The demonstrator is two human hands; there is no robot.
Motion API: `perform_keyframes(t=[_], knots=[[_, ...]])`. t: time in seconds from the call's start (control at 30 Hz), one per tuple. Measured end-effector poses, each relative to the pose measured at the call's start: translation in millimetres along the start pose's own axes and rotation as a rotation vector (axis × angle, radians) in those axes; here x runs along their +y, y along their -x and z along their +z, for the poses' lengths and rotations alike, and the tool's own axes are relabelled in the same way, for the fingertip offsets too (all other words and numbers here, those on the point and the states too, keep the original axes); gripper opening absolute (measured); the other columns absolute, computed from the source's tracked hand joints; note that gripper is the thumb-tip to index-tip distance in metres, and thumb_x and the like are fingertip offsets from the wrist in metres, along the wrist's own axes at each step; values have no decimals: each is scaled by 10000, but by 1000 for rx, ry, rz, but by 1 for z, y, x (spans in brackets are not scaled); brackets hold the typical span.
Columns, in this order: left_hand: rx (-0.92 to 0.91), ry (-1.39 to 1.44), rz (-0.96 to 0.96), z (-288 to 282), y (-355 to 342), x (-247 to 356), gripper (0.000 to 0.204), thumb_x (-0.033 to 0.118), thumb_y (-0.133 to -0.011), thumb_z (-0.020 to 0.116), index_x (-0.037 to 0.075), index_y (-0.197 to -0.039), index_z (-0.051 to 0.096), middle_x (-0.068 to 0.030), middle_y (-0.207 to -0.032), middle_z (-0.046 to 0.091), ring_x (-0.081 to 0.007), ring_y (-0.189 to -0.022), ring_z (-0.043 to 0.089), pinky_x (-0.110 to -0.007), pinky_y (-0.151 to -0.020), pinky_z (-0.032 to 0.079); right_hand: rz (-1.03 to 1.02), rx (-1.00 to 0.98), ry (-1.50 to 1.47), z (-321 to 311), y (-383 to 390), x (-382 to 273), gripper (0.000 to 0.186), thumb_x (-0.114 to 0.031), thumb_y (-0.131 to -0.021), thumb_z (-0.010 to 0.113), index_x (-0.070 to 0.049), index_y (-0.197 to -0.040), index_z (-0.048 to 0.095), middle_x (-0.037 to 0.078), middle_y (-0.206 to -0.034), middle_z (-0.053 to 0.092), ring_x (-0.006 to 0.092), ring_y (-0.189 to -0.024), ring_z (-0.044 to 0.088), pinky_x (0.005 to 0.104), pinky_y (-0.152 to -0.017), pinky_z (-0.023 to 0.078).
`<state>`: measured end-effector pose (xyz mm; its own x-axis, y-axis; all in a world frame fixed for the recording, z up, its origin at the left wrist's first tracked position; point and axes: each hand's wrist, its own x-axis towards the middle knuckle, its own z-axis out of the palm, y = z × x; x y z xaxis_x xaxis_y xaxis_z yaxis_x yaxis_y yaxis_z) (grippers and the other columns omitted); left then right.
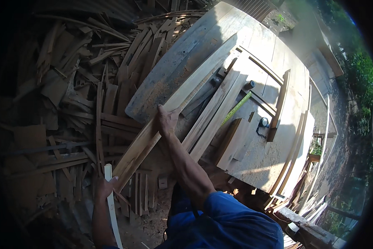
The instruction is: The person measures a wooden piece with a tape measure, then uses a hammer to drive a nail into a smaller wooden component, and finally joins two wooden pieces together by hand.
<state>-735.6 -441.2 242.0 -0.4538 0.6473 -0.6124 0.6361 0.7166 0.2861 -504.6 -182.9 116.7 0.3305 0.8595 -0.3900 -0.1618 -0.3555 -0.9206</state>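
Observation:
My right hand [168, 120] is closed on the long pale wooden board [205, 76], which runs diagonally from the lower left to the far side of the workbench [161, 91]. My left hand [105, 186] is closed around a narrow white wooden strip [111, 211], near the lower end of that board. Beside my right hand, several planks [219, 116] lie on the bench, with an extended yellow measuring tape [236, 108] across them. A small dark cased object [249, 84] sits near the tape's upper end, and another round dark object [263, 122] lies farther right.
Piled wooden offcuts and slats [58, 91] fill the left side and the ground below. Short blocks [232, 143] and loose battens [277, 108] rest on the bench. More strips [323, 145] lean along its right edge, with a rough timber beam [306, 226] at lower right and greenery beyond.

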Motion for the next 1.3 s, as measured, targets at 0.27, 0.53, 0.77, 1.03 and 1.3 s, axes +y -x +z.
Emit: perform_keyframes(t=[0.27, 0.53, 0.77, 1.03, 1.3], knots=[[-224, 190, -109, 11, -98, -37, 439, 367, -862, 741, -63, -935, 686, -127, -581, 648, -215, -499, 652, -371, -510, 509, -230, -86, 625, -18, -60, -15, 512, -324, -850, 728, 55, -1155, 568, 269, -1058, 633, 402, -1009, 651, 459, -887, 511], [-437, 193, -80, 27, -152, -36, 468, 345, -839, 780, -70, -1035, 689, -144, -715, 676, -229, -504, 655, -396, -494, 504, -365, -197, 1340, -92, -137, -8, 236, -200, -901, 560, -23, -993, 685, 229, -882, 662, 413, -932, 666, 526, -843, 527], [-352, 346, 22, -20, -82, 5, 575, 253, -846, 759, -85, -1264, 556, -156, -895, 684, -199, -515, 642, -328, -472, 498, 125, 144, 816, -59, -134, -27, 566, -244, -845, 669, -35, -1304, 413, 309, -1141, 588, 444, -1024, 645, 510, -928, 501], [-464, 578, 146, 40, -10, 120, 612, 344, -992, 600, -56, -1420, 422, -172, -1107, 659, -192, -497, 623, -314, -471, 517, 20, -89, -442, -113, -137, -72, 725, -53, -833, 532, -69, -1499, 245, 131, -933, 576, 191, -638, 584, 348, -496, 509], [-937, 932, 153, 128, 61, 209, 538, 390, -1015, 552, -30, -1335, 449, -184, -912, 668, -218, -488, 626, -302, -425, 507, -323, -214, -104, -293, -22, -127, 847, -129, -943, 612, -127, -1605, 84, 75, -759, 567, 184, -572, 585, 321, -599, 554]])
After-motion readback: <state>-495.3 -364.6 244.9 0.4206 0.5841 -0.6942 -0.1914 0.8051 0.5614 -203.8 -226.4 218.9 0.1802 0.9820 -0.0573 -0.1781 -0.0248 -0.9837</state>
